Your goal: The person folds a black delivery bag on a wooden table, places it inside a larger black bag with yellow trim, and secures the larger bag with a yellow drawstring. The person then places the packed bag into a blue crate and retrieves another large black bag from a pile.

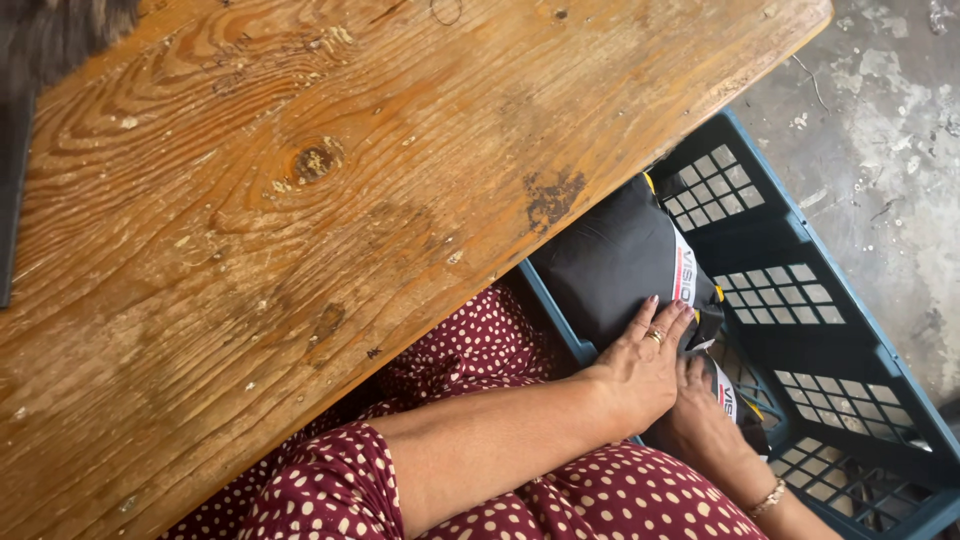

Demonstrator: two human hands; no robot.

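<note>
In the head view we saw a worn wooden desk (300,200) filling most of the left and far part of the picture. To the right of it, on the grey concrete floor (890,130), stood a dark blue plastic crate (800,300) with lattice walls. Inside the crate lay a black plastic package (610,255) with a white and red strip on its edge; its far part was hidden under the desk edge.

Both hands reached down into the crate. The left hand (645,365), with a ring on one finger, lay flat on the near end of the package, the fingers spread and pressing on it. The right hand (700,420), with a bracelet on the wrist, was lower and partly covered by the left one; it touched the package, but we could not tell if it closed around it. A dark red dress with pale dots (480,350) covered the lap.

In our judgement, the smooth package could slip from the hands, because the left hand only pressed on it. It could also catch on the desk edge, which stood just above it.
</note>
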